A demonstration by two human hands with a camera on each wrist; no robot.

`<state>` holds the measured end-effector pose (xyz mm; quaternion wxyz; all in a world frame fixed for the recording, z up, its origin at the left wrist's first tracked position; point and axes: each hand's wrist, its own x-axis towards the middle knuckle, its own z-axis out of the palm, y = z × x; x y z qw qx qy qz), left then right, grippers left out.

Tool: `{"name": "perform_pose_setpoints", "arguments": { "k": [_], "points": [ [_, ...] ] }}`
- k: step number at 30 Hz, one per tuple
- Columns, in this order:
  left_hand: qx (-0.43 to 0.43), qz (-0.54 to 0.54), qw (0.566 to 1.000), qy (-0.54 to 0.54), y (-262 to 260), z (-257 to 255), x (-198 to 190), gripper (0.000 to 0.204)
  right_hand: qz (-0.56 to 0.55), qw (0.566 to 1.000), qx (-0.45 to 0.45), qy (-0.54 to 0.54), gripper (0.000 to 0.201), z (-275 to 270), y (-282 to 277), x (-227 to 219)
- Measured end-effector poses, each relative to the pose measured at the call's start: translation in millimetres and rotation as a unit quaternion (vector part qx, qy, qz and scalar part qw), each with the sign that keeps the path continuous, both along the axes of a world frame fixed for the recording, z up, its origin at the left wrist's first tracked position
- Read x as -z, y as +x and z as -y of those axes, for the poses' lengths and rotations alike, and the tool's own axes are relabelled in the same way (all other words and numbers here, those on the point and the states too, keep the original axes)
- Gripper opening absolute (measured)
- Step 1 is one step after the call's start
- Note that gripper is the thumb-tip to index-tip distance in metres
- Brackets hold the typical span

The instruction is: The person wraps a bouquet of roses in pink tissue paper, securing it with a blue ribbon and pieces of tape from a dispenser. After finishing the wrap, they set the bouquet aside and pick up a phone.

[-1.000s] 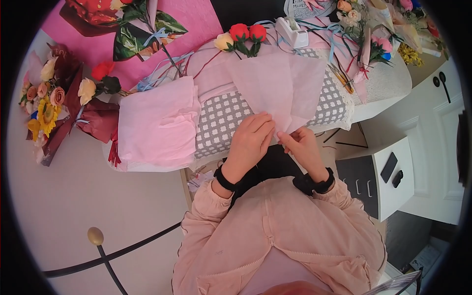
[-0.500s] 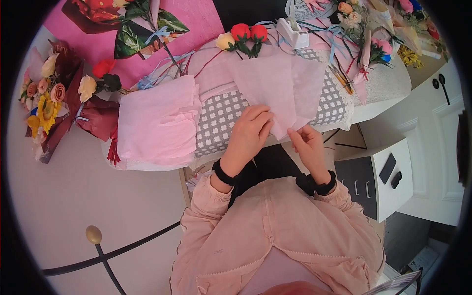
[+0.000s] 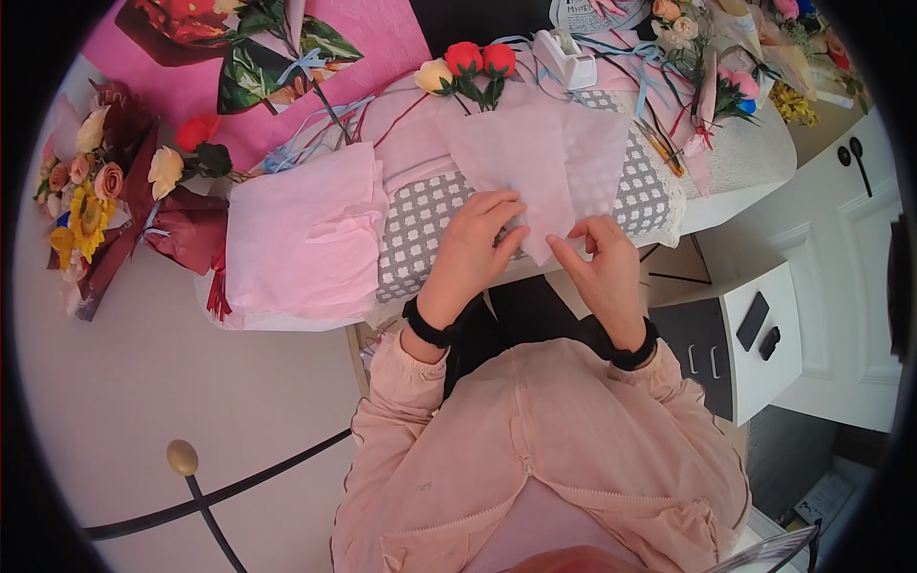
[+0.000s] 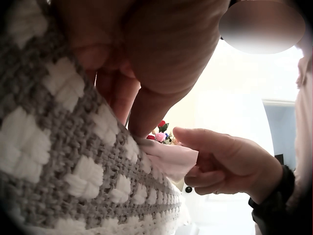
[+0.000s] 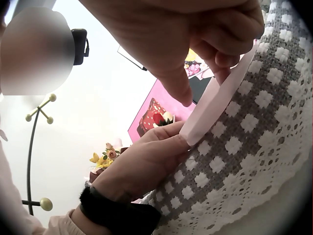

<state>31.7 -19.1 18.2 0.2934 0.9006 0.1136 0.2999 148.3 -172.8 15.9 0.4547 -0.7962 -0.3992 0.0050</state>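
Two overlapping sheets of pale pink wrapping paper fan out on the grey-and-white checked cloth, narrowing toward the person. At their left edge my left hand pinches the narrow part, its thumb on the paper in the right wrist view. My right hand is at the lower right edge, thumb and fingers spread apart, with a fingertip against the paper. The left wrist view shows the right thumb raised above the paper's folded end. Beyond the sheets lie red and cream artificial roses.
A stack of pink paper lies to the left on the checked cloth. Wrapped bouquets stand at the far left. A white tape dispenser, ribbons and orange-handled tools lie at the back right.
The right hand has come off its pinch at the paper's tip and opened, moving slightly up and right. The left hand has shifted a little toward the upper left along the paper's edge.
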Motion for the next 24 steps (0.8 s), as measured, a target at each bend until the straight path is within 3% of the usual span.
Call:
{"name": "perform_pose_setpoints", "arguments": {
  "k": [13, 24],
  "points": [
    [0.010, -0.002, 1.000, -0.013, 6.5, -7.7, -3.1, 0.028, 0.107, 0.994, 0.004, -0.017, 0.028, -19.1, -16.7, -3.4],
    [-0.008, 0.018, 1.000, 0.001, 11.2, -10.4, 4.1, 0.030, 0.036, 0.997, -0.042, 0.056, 0.014, -20.9, -17.0, 9.4]
  ]
}}
